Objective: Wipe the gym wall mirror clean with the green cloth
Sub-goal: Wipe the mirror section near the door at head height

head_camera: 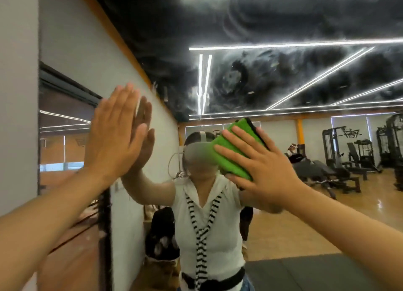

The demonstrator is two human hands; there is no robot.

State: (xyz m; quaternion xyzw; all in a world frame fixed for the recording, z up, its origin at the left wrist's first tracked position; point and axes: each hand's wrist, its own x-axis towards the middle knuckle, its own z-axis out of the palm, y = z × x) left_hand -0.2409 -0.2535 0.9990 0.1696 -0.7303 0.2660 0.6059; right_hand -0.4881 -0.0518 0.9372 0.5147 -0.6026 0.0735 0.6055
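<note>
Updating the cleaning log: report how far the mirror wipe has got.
Done: the lower mirror by the reflected floor looks clear. In hand: the right hand presses the green cloth flat on the glass at head height, while the left hand rests open against it. Left: swirled smears across the upper glass, above the cloth.

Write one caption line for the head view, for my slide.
The right hand presses the folded green cloth on the gym wall mirror while the open left hand rests flat on it.
</note>
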